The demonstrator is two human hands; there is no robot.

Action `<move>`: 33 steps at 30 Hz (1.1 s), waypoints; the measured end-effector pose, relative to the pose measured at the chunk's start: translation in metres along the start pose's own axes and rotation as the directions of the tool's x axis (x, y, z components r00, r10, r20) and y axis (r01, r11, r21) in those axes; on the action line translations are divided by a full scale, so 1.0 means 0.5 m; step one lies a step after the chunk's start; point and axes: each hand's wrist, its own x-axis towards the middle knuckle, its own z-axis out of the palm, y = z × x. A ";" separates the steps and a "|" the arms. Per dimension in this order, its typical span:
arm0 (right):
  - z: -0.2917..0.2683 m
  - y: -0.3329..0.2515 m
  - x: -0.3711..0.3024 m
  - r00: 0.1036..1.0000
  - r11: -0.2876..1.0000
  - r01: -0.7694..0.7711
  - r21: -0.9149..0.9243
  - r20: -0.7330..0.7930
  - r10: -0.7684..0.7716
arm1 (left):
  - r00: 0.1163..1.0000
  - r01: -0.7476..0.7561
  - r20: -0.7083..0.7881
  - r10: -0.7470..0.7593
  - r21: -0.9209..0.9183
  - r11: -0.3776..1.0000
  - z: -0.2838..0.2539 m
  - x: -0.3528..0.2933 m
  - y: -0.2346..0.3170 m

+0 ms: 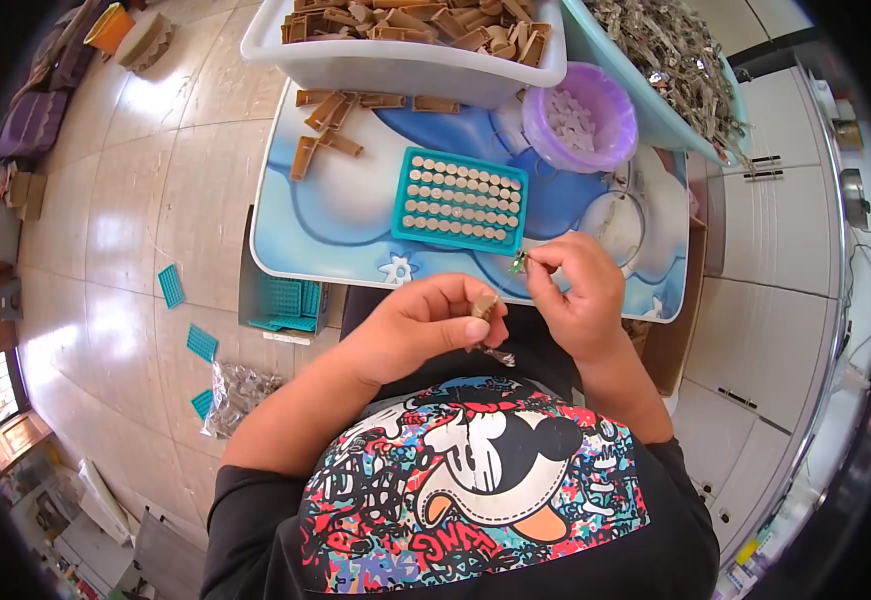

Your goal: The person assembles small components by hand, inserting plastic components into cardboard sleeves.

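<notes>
My left hand [421, 325] is closed around a small brown plastic piece [484, 307], held over the near edge of the table. A shiny bit shows below its fingers; I cannot make out what it is. To the right, my right hand [586, 290] pinches a small green part with metal ends [518, 263], like a tiny circuit board, between thumb and forefinger. Just beyond it lies a teal tray [446, 238] with rows of round silvery discs [461, 202] that look like button cells. The two hands are apart.
A white bin [406, 72] of brown plastic parts stands at the back, with several loose brown parts [328, 110] before it. A purple bowl [624, 130] holds small whitish pieces. Behind it is a pale-green tub [596, 60] of metallic parts. Teal grids [291, 300] fill a box left.
</notes>
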 end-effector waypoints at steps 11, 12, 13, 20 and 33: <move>-0.024 -0.006 0.019 0.993 0.996 0.068 0.051 0.098 -0.073 | 0.978 0.160 -0.149 -0.145 0.093 0.983 -0.018 0.009 -0.020; -0.030 -0.008 0.024 0.985 0.995 0.072 0.074 0.155 -0.082 | 0.984 0.065 -0.166 -0.065 -0.005 0.998 -0.030 0.005 -0.021; -0.034 -0.013 0.026 0.985 0.995 0.069 0.073 0.154 -0.080 | 0.983 -0.031 -0.186 0.011 -0.101 0.994 -0.034 0.004 -0.020; 0.004 -0.036 0.026 0.978 0.977 0.062 0.202 0.185 -0.100 | 0.981 -0.040 -0.193 -0.017 -0.284 0.958 -0.017 0.009 -0.009; 0.015 -0.037 0.026 0.962 0.975 0.209 -0.070 0.191 -0.193 | 0.950 -0.061 -0.310 0.037 -0.066 0.996 -0.004 0.012 -0.004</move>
